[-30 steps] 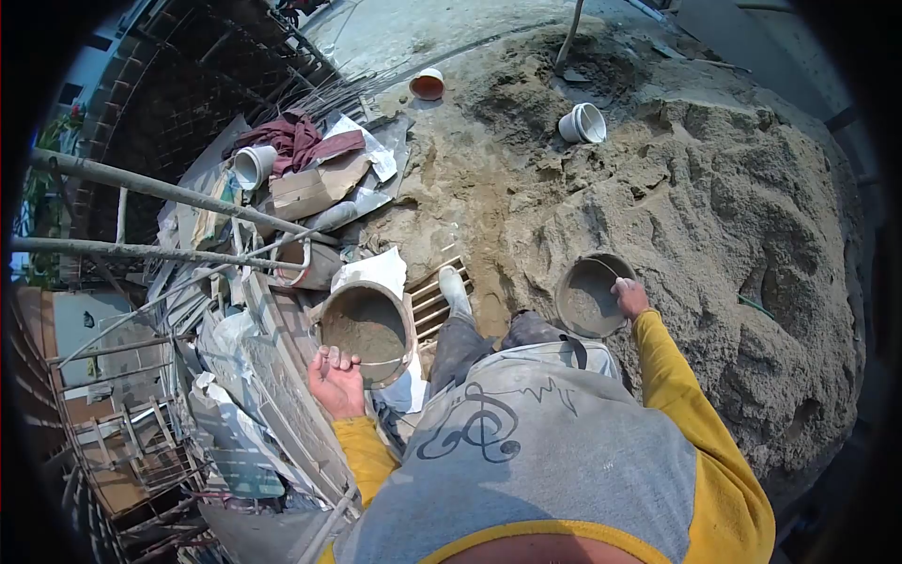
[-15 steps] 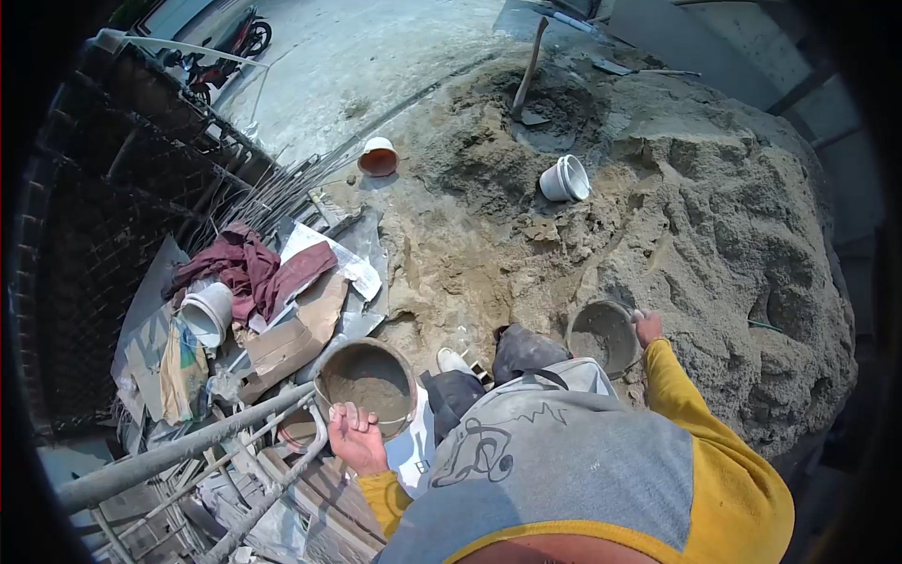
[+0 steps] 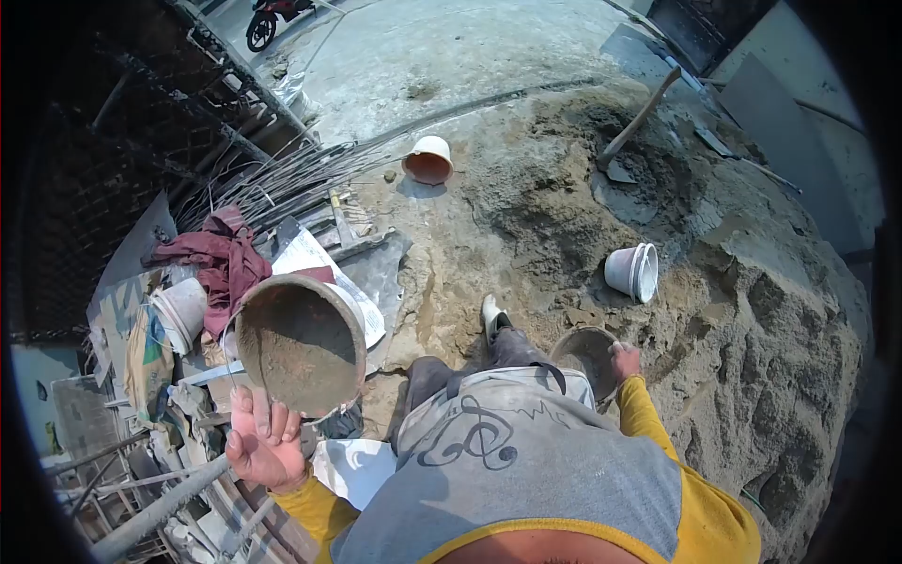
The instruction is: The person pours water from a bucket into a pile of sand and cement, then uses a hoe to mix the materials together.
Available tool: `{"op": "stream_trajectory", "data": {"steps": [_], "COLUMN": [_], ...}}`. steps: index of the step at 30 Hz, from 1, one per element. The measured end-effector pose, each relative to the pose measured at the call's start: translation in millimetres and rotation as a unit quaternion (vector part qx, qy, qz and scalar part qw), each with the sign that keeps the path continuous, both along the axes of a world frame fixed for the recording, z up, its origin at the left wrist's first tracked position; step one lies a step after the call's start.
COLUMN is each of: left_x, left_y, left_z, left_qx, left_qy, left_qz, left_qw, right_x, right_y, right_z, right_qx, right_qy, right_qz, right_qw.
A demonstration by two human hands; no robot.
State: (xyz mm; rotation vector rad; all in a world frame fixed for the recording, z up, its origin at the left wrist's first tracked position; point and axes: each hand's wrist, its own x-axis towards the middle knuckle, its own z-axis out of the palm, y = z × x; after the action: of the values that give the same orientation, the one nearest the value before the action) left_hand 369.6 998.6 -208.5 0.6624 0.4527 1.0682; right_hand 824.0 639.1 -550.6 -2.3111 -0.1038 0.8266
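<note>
My left hand (image 3: 262, 440) grips the near rim of a large grey bucket (image 3: 299, 342), raised and tilted, with wet sand or mortar inside. My right hand (image 3: 623, 359) holds the rim of a smaller grey bucket (image 3: 582, 355) low at my right side, beside the big sand pile (image 3: 770, 320). I wear a grey shirt with yellow sleeves. One foot in a pale shoe (image 3: 491, 316) stands on the sandy ground between the two buckets.
A white bucket (image 3: 632, 271) lies on its side on the sand, an orange-lined one (image 3: 427, 160) further off. A shovel (image 3: 634, 127) stands in a mortar patch. Left: maroon cloth (image 3: 218, 258), bags, rebar (image 3: 282, 179), scaffold poles (image 3: 150, 512). A motorbike (image 3: 271, 17) is parked far back.
My left hand has lifted the large bucket up and tilted it toward me. The view has swung right; my right hand keeps the small bucket low by the sand pile.
</note>
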Motion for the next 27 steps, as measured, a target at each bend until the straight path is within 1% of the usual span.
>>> {"op": "stream_trajectory", "data": {"steps": [1,2,3,4,5,6,7,8,10,11,13,15,17,18,19,20,22,23,24,25,26,27], "left_x": [28.6,43.5,57.0,80.5,102.0,116.6,130.0,146.2,180.3,199.0,232.6,263.4,291.1,300.5,311.9,322.8,338.7,345.4,351.5,357.5,362.5,365.4], "left_y": [17.2,31.4,35.5,53.9,76.8,93.6,109.1,124.6,157.4,177.0,215.7,252.4,287.9,301.8,312.1,323.6,344.8,355.8,365.8,375.0,383.1,390.6], "left_z": [-23.6,-31.2,-33.1,-39.1,-37.2,-34.9,-28.5,-24.4,-18.1,-16.5,-19.4,-27.4,-39.7,-47.7,-51.0,-55.5,-61.6,-61.8,-60.6,-58.2,-53.8,-47.9], "left_qx": [0.017,0.012,-0.021,-0.021,-0.007,-0.015,-0.003,-0.025,-0.054,-0.050,-0.091,-0.134,-0.133,-0.135,-0.129,-0.127,-0.113,-0.110,-0.096,-0.080,-0.068,-0.053], "left_qy": [-0.046,-0.063,-0.038,-0.035,-0.037,-0.045,-0.044,-0.057,-0.068,-0.066,-0.072,-0.075,-0.107,-0.110,-0.110,-0.117,-0.125,-0.127,-0.139,-0.153,-0.159,-0.163], "left_qz": [0.002,-0.014,-0.022,-0.015,-0.009,-0.028,-0.032,-0.048,-0.080,-0.092,-0.111,-0.108,-0.135,-0.131,-0.121,-0.115,-0.115,-0.109,-0.115,-0.119,-0.127,-0.129], "left_qw": [0.999,0.998,0.999,0.999,0.999,0.998,0.999,0.997,0.993,0.992,0.987,0.982,0.976,0.976,0.978,0.978,0.979,0.980,0.979,0.978,0.977,0.977], "right_x": [37.8,37.2,32.2,60.4,86.2,92.1,103.5,118.5,139.8,157.3,182.3,196.3,204.5,199.0,197.7,198.8,208.1,215.9,235.3,256.9,266.6,275.6], "right_y": [33.5,39.0,24.7,63.4,109.5,128.1,139.0,146.8,172.1,175.9,189.6,200.3,195.0,193.5,192.6,190.5,179.4,162.3,145.8,143.6,168.1,194.2], "right_z": [-33.9,-61.0,-67.1,-69.5,-65.6,-54.5,-52.5,-51.7,-12.0,-14.1,-4.3,13.4,-0.6,8.9,13.4,14.7,-1.2,-29.6,-64.6,-77.7,-51.3,-25.3], "right_qx": [0.000,-0.006,-0.024,-0.010,0.018,0.030,0.054,0.072,0.090,0.108,0.128,0.111,0.086,0.062,0.049,-0.015,-0.046,-0.055,-0.024,0.008,-0.111,-0.113], "right_qy": [-0.008,0.012,-0.016,-0.068,-0.127,-0.145,-0.100,-0.115,-0.159,-0.196,-0.197,-0.136,-0.171,-0.190,-0.181,-0.174,-0.100,-0.101,-0.026,0.048,-0.041,-0.047], "right_qz": [0.040,0.030,0.031,0.046,0.059,0.044,0.008,0.006,-0.003,0.016,-0.004,-0.076,-0.108,-0.119,-0.129,-0.134,-0.214,-0.202,-0.310,-0.412,-0.295,-0.274], "right_qw": [0.999,0.999,0.999,0.997,0.990,0.988,0.993,0.991,0.983,0.975,0.972,0.981,0.975,0.973,0.974,0.975,0.971,0.973,0.950,0.910,0.948,0.954]}}
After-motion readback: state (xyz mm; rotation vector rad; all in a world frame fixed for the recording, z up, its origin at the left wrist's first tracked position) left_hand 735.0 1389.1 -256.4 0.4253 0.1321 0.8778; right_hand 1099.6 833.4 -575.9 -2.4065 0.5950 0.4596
